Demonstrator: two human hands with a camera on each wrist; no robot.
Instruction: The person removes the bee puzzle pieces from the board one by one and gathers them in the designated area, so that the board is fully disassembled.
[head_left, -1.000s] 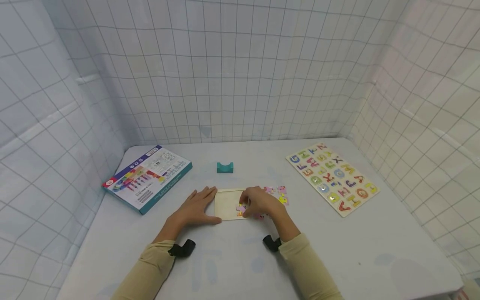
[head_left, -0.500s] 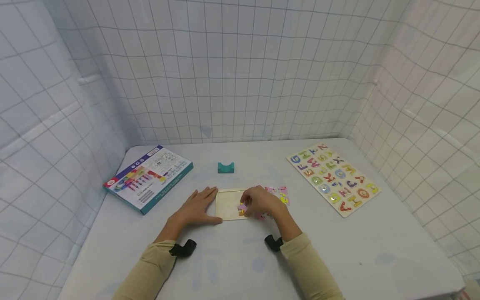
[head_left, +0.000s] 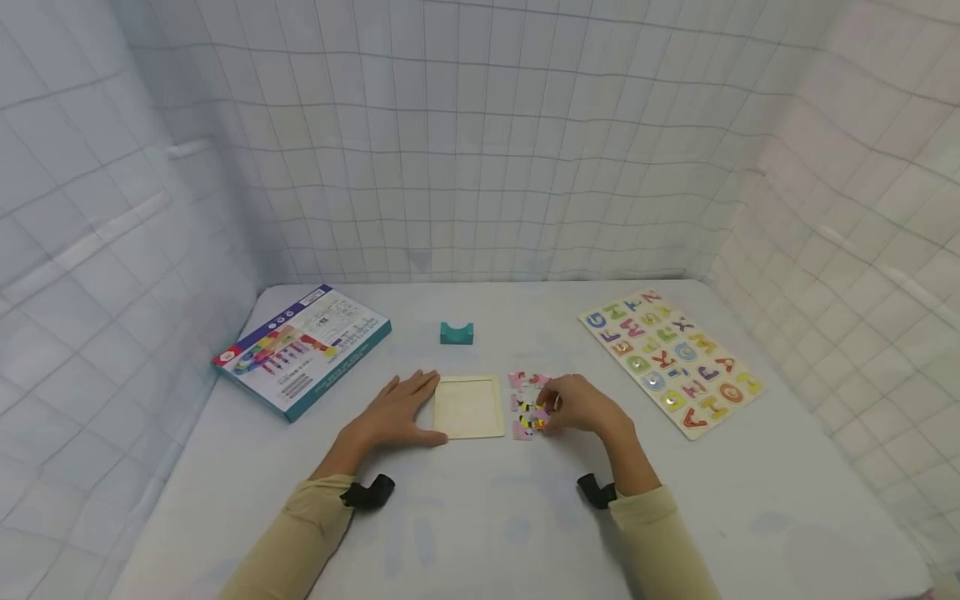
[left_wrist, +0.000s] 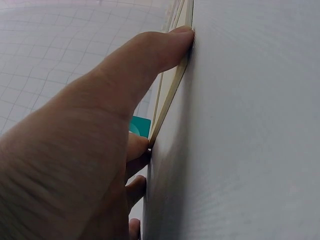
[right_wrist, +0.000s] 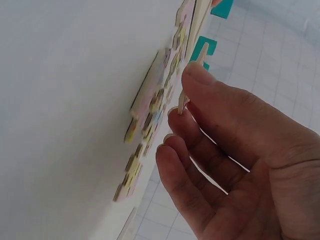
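Note:
My left hand (head_left: 393,414) lies flat with spread fingers at the left side of a shallow square wooden puzzle tray (head_left: 469,408). In the left wrist view its thumb and a finger touch the tray's rim (left_wrist: 170,95). The tray's floor is bare. Just right of it, pink and yellow jigsaw pieces (head_left: 522,406) lie in a group, partly hidden by my right hand (head_left: 576,405). That hand pinches a thin wooden jigsaw piece (right_wrist: 203,53) between thumb and fingers, edge-on in the right wrist view and above the other pieces. Its printed face is mostly hidden.
A wooden alphabet board (head_left: 671,360) lies at the right. A flat teal-edged box (head_left: 303,350) sits at the left. Behind the tray stands a teal block (head_left: 457,334) with a curved notch. Grid-patterned cloth walls surround the white table (head_left: 465,533).
My right hand has moved right from over the tray to the loose pieces, carrying a jigsaw piece out of the tray. The left hand stays at the tray's edge.

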